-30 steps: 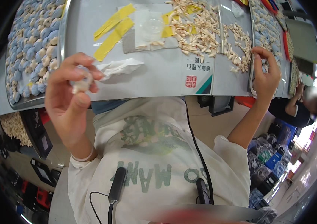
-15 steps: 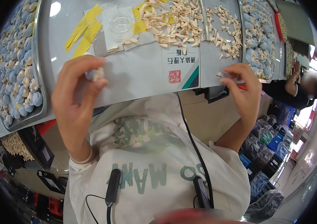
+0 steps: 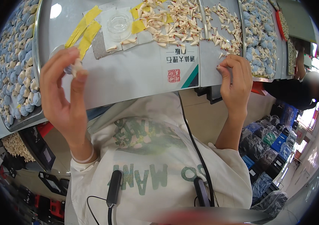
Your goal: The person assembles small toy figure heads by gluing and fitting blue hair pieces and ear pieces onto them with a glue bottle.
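My left hand (image 3: pixel 63 99) is at the left of the table, thumb and fingers pinching a small blue-and-cream figure (image 3: pixel 77 68). The fingers cover part of it, so its exact kind does not show. At the right, by the table's near edge, my right hand (image 3: pixel 236 80) has its thumb and fingertips pressed together; whatever is between them is too small to name. Just beyond that hand lie loose, pointed cream pieces with reddish tips (image 3: pixel 225 39). A larger heap of the same pieces (image 3: pixel 174 24) covers the table's far middle.
Metal trays of blue-and-cream figures flank me, the left one (image 3: pixel 38 56) and the right one (image 3: pixel 243 33). A clear round plastic dish (image 3: pixel 119 26) sits near yellow tape strips (image 3: pixel 86 32). Another person (image 3: pixel 294 88) is at the far right.
My left hand has moved left with the blue-and-cream figure, toward the left tray. The right hand has shifted up toward the loose pieces and its fingers have drawn closer together.
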`<state>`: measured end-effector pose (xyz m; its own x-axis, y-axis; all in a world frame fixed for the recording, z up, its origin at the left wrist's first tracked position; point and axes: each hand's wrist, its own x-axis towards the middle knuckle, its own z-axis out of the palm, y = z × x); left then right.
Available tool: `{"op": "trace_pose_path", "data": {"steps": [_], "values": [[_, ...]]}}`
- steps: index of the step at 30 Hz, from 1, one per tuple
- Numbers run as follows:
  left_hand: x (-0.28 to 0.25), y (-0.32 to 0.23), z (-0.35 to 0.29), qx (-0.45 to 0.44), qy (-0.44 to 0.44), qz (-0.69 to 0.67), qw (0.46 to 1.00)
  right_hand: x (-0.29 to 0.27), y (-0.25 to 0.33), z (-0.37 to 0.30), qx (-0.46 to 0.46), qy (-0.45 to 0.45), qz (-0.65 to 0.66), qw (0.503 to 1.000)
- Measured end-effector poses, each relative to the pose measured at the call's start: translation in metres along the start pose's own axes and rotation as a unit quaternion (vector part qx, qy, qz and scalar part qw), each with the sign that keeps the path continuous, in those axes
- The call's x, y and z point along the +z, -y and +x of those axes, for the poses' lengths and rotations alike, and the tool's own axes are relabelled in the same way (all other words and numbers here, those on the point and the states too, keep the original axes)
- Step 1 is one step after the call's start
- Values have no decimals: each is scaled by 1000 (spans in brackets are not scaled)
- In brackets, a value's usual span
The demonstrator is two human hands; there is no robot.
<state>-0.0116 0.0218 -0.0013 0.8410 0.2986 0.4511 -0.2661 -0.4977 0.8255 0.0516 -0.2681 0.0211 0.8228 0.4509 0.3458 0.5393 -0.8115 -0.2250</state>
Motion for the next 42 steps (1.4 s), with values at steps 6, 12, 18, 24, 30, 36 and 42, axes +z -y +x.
{"op": "trace_pose_path", "data": {"steps": [6,12,18,24,30,36,42], "values": [[13,-19,-11,-97,36,-180,978,3,-3,3,-33,-67,-55,996],[8,-17,-10,-62,98,-255,960,3,-3,0,41,-105,24,993],[14,-9,-9,-97,109,-245,958,-4,5,4,96,-109,109,983],[11,-8,-1,-124,133,-267,946,-10,1,2,251,-58,447,857],[12,-8,2,-139,144,-290,936,-2,-18,23,250,46,496,830],[10,-7,1,-154,147,-288,934,4,-13,40,186,-17,503,844],[10,-6,2,-159,148,-296,930,12,-11,49,202,-22,512,835]]}}
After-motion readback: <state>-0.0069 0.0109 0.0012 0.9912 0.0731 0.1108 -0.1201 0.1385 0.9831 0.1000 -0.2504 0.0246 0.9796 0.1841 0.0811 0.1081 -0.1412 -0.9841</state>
